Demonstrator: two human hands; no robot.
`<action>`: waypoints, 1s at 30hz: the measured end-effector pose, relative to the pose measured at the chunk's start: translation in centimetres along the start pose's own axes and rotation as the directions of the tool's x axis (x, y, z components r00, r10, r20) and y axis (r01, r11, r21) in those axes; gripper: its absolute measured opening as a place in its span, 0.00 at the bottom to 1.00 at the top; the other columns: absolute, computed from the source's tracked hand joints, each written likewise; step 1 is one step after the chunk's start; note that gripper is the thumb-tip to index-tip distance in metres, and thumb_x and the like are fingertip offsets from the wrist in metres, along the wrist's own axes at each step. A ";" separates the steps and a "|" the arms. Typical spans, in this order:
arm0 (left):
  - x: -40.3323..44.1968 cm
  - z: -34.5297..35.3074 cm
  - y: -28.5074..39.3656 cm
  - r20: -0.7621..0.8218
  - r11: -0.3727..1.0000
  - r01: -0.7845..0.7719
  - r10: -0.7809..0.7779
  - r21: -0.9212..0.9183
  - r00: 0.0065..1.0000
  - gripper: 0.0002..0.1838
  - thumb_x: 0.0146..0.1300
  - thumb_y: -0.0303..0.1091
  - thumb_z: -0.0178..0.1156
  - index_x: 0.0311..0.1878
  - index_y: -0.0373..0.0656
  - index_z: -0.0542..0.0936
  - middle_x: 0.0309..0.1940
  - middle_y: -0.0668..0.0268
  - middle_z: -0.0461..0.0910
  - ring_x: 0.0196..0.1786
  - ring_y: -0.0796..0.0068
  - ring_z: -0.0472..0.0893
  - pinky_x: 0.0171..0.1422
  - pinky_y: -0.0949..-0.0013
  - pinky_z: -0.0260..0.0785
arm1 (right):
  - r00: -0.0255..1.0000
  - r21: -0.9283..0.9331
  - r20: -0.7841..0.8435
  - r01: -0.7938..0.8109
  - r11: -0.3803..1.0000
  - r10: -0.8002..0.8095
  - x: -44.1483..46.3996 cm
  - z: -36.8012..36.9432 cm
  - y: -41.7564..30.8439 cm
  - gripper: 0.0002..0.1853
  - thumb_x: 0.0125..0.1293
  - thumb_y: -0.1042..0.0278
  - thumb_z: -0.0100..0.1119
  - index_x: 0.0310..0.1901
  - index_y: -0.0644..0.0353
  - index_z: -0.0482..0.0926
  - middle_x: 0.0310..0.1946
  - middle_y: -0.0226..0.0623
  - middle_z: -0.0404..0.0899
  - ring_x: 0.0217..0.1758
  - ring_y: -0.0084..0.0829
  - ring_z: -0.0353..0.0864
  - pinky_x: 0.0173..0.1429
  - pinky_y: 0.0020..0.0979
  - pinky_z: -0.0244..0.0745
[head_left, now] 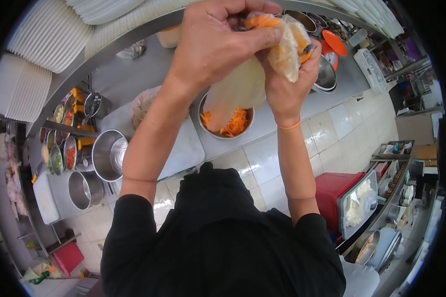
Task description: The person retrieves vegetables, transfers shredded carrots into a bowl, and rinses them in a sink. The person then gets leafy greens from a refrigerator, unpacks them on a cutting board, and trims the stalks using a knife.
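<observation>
Up over the counter, both my hands hold a clear plastic bag [286, 52] with orange pieces, which look like carrot, bunched inside it. My left hand [215, 47] pinches the bag's left side between thumb and fingers. Wrapped round its right side is my right hand [291, 91], with an orange band at the wrist. A pale translucent sheet [239, 89] hangs below the hands; I cannot make out whether it belongs to the bag. Under it stands a metal bowl [253, 121] of shredded carrot [236, 123], partly covered from view.
To the left are a white cutting board [183, 148], metal pots [110, 154] and several small containers of chopped food. Plate stacks [49, 34] line the shelf above. Right of the hands sit metal bowls [326, 76] and an orange lid [334, 43]. A red cooler box [332, 193] stands behind right.
</observation>
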State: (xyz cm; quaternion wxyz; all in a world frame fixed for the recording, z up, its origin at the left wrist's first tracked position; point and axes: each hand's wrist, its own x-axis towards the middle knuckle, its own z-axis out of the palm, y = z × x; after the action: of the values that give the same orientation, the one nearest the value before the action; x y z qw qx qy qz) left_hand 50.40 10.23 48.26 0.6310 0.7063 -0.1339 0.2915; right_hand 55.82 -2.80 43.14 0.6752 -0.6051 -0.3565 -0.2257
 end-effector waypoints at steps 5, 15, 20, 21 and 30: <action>-1.1 -0.2 0.4 -0.081 0.989 -0.050 0.038 -0.141 0.996 0.18 0.58 0.19 0.66 0.53 0.28 0.78 0.43 0.64 0.79 0.46 0.78 0.79 0.52 0.76 0.74 | 0.996 -0.031 -0.009 0.090 0.995 -0.090 0.8 -0.2 0.7 0.24 0.54 0.79 0.71 0.49 0.63 0.68 0.45 0.34 0.76 0.48 0.23 0.77 0.55 0.25 0.73; -15.9 -5.5 -10.9 -0.375 0.721 0.675 -0.589 0.157 0.716 0.13 0.58 0.28 0.66 0.46 0.33 0.80 0.42 0.63 0.80 0.37 0.80 0.79 0.40 0.75 0.70 | 0.954 -0.013 -0.270 0.136 0.991 -0.135 2.9 -3.0 1.2 0.20 0.58 0.86 0.63 0.51 0.68 0.70 0.49 0.38 0.76 0.52 0.29 0.79 0.61 0.32 0.74; -22.7 -2.3 -15.4 -0.411 0.460 0.751 -0.870 -0.473 0.273 0.14 0.56 0.27 0.66 0.42 0.34 0.75 0.30 0.61 0.78 0.31 0.73 0.78 0.33 0.69 0.75 | 0.934 -0.047 -0.347 0.077 0.996 -0.089 2.8 -4.4 2.3 0.17 0.58 0.83 0.63 0.49 0.67 0.70 0.46 0.37 0.77 0.48 0.29 0.78 0.55 0.32 0.76; -22.9 -1.8 -15.9 -0.362 0.439 0.733 -0.890 -0.520 0.277 0.14 0.55 0.28 0.67 0.42 0.35 0.74 0.29 0.61 0.77 0.30 0.72 0.78 0.31 0.68 0.76 | 0.929 -0.006 -0.369 0.042 0.999 -0.041 2.8 -4.8 2.5 0.17 0.58 0.83 0.63 0.48 0.67 0.70 0.46 0.38 0.77 0.48 0.29 0.79 0.54 0.33 0.77; -21.8 0.6 -19.1 -0.310 0.440 0.714 -0.897 -0.544 0.317 0.06 0.47 0.17 0.55 0.31 0.33 0.71 0.24 0.59 0.76 0.19 0.70 0.75 0.23 0.67 0.72 | 0.653 0.571 -0.493 -0.255 0.780 0.575 0.3 -12.2 4.6 0.16 0.66 0.78 0.53 0.56 0.67 0.72 0.54 0.44 0.76 0.57 0.40 0.76 0.63 0.41 0.71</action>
State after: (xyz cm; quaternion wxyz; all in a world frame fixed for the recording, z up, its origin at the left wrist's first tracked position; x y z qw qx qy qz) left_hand 43.88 8.95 20.10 0.7991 0.4465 0.3903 0.0992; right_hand 61.93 -13.92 40.16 0.9099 -0.3813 0.0084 -0.1634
